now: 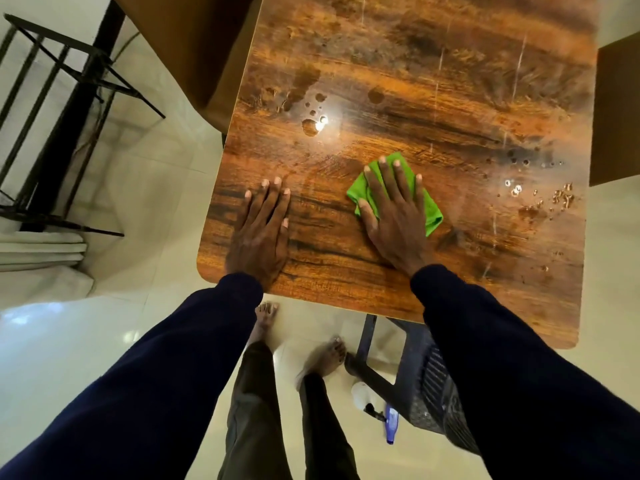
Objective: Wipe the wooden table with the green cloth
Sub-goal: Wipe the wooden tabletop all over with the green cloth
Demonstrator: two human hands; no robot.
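Observation:
The wooden table [433,109] fills the upper middle of the head view, its brown grain dotted with water droplets [313,116] at the centre left and more at the right [540,199]. A folded green cloth [433,216] lies on the near part of the top. My right hand [394,213] presses flat on the cloth with straight, spread fingers. My left hand [263,226] rests flat on the bare wood near the table's left edge, fingers straight, holding nothing.
A dark plastic chair [426,386] stands under the table's near edge, with a spray bottle [377,407] on the floor beside it. A black metal frame [65,98] stands at the left. A brown surface [194,46] adjoins the table's far left; my bare feet are on white tiles.

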